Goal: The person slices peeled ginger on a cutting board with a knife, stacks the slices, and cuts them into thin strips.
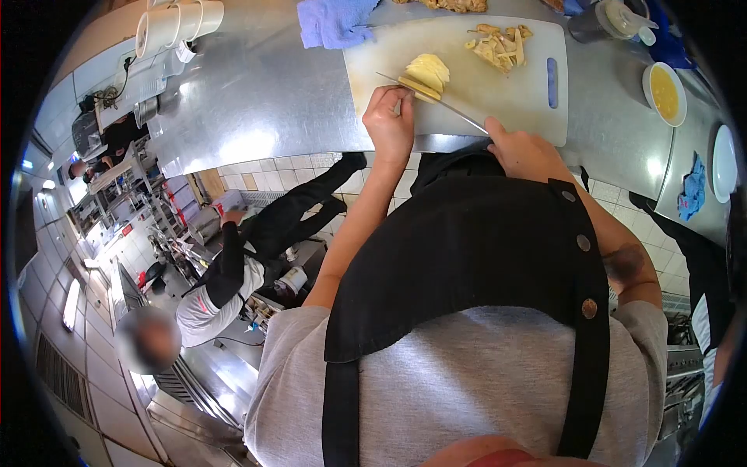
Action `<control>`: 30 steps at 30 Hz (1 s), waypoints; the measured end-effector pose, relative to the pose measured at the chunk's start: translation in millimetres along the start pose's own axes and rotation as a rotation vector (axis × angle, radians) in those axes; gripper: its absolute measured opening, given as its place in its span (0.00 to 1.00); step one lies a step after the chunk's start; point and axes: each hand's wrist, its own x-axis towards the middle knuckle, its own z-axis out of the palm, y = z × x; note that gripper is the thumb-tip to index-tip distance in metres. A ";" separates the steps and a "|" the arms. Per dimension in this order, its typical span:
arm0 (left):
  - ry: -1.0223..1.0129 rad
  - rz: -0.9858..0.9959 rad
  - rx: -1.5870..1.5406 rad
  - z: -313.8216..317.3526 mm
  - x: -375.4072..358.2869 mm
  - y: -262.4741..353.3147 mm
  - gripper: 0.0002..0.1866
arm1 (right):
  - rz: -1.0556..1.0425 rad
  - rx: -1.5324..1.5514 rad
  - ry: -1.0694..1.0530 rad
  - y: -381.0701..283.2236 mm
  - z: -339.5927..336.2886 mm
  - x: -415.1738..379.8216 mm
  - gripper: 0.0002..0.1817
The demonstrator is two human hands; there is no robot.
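On the white cutting board [459,39] lies a fanned stack of thin pale-yellow slices [427,71], which looks like ginger. In front of it is a yellow piece of ginger [420,87], with a knife [464,117] lying along it, its tip toward the left. My right hand [525,148] is wrapped round the knife's handle near the board's front edge. My left hand [391,124] has its fingers curled against the left end of the piece, close to the blade. Brownish-yellow peelings or scraps [502,48] sit in a pile at the board's back right.
A blue-purple cloth [334,22] lies at the board's back left. A white bowl of yellow liquid [665,93] and a blue cloth [692,187] are to the right. White stacked containers [179,27] stand at the far left of the steel counter [249,86]. A co-worker [226,284] works on the left.
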 end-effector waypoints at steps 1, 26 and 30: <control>-0.001 -0.002 0.002 0.1 0.0 -0.3 0.05 | -0.001 0.001 -0.005 0.2 -0.5 0.3 0.11; 0.014 0.020 -0.041 2.8 0.7 -2.5 0.06 | -0.058 0.077 -0.067 4.7 9.6 48.8 0.10; 0.006 0.031 -0.031 1.6 2.6 -3.7 0.06 | -0.030 0.025 -0.078 17.3 13.3 36.8 0.11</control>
